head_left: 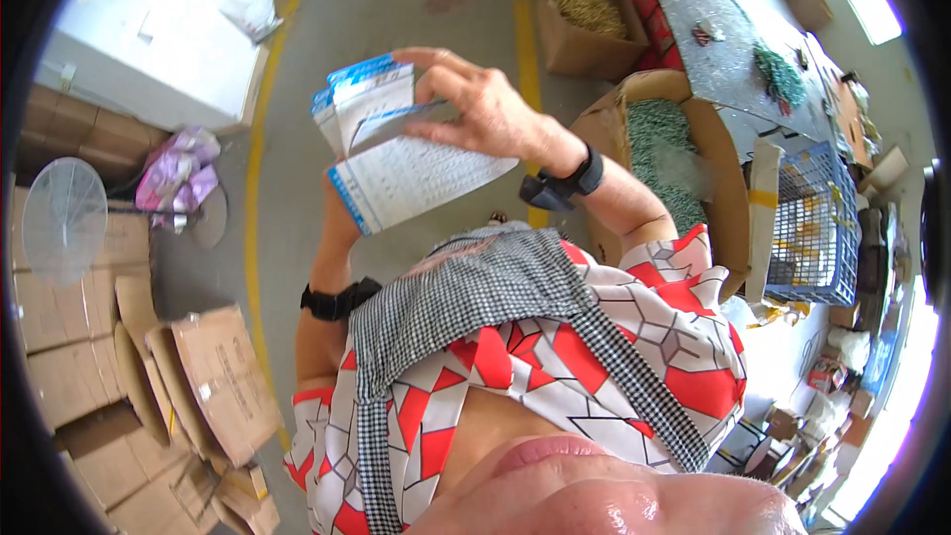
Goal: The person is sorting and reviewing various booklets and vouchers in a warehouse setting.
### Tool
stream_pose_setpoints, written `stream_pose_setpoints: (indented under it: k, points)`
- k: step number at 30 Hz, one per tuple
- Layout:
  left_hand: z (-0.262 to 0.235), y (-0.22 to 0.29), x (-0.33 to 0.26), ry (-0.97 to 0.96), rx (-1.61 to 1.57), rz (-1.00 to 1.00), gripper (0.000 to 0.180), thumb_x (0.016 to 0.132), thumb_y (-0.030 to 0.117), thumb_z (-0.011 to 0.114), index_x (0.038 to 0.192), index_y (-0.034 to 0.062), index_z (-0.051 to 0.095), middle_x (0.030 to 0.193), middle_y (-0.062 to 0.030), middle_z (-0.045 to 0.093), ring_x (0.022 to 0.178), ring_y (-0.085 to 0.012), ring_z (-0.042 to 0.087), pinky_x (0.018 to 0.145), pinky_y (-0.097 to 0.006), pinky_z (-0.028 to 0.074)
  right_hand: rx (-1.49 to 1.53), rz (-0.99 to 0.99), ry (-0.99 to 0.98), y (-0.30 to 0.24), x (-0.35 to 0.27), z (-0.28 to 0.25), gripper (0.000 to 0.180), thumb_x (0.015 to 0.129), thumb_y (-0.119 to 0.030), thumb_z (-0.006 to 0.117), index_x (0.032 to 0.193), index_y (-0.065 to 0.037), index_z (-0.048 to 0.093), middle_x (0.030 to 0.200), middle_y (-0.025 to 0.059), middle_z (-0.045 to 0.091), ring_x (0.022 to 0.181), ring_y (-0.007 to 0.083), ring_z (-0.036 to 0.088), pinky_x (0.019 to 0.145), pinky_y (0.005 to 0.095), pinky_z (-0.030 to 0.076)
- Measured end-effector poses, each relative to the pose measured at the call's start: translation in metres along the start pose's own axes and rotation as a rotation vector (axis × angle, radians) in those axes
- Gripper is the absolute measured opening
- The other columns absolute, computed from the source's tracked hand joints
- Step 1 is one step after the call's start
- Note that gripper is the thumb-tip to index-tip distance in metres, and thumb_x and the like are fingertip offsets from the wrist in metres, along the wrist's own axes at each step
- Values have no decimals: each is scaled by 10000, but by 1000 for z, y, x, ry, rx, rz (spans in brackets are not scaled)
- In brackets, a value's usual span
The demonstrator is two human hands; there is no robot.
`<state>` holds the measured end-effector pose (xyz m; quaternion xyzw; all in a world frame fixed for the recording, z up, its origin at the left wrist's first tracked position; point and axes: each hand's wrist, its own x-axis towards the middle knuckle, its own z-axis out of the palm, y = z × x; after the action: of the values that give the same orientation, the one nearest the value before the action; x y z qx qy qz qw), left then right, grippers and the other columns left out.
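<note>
A fanned bundle of white paper cards with blue edges (426,183) is held up in front of my chest. My left hand (342,200) supports it from behind and below; most of its fingers are hidden by the cards. From the right, my right hand (480,104) reaches across the top. Its bent fingers and thumb close around the upper cards (371,94), which stand apart from the large lower sheet. Small writing or print covers the cards. Each wrist carries a black band (565,186).
Flattened and stacked cardboard boxes (213,376) line the left side, near a round mesh disc (64,220). To the right stand a carton of green pieces (662,159), a carton of golden pieces (584,2), a blue plastic crate (807,228) and a worktable (728,50).
</note>
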<state>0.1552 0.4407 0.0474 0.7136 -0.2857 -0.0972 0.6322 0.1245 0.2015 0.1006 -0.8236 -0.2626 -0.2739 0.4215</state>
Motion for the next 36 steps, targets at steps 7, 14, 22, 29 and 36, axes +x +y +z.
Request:
stream_pose_setpoints:
  k: [7, 14, 22, 29, 36]
  points:
    - [-18, -17, -10, 66, -285, -252, 381, 850, 188, 545, 1165, -23, 506, 1005, -80, 617, 844, -128, 601, 680, -255, 506, 87, 9, -19, 8, 3, 20, 360, 750, -294, 691, 828, -73, 417, 1229, 156, 481, 914, 322, 604, 658, 360, 556]
    - [-8, -17, 9, 34, -420, -222, 351, 867, 192, 520, 1150, -15, 513, 1011, -97, 611, 828, -138, 606, 665, -262, 511, -22, 69, -50, 12, -1, 18, 361, 762, -304, 677, 848, -69, 416, 1262, 159, 450, 901, 311, 611, 646, 360, 553]
    - [13, -11, 22, 90, -313, -319, 269, 873, 173, 540, 1072, -6, 567, 887, -58, 629, 737, -122, 605, 607, -249, 499, -16, 106, -50, 15, -18, 16, 367, 753, -314, 685, 881, -65, 448, 1285, 159, 425, 937, 310, 597, 663, 369, 547]
    - [29, -14, 32, 108, -244, -314, 273, 886, 200, 531, 1059, -8, 571, 886, -66, 634, 726, -120, 614, 594, -241, 499, -17, 130, -94, 10, -24, -1, 315, 736, -225, 693, 877, -69, 459, 1294, 130, 426, 935, 300, 596, 667, 358, 546]
    - [44, -12, 40, 117, -379, -435, 265, 887, 186, 525, 1057, -13, 564, 911, -84, 636, 761, -154, 631, 637, -277, 524, -32, 180, -109, 11, -38, -2, 332, 735, -225, 694, 943, -77, 483, 1299, 123, 423, 942, 311, 595, 666, 355, 549]
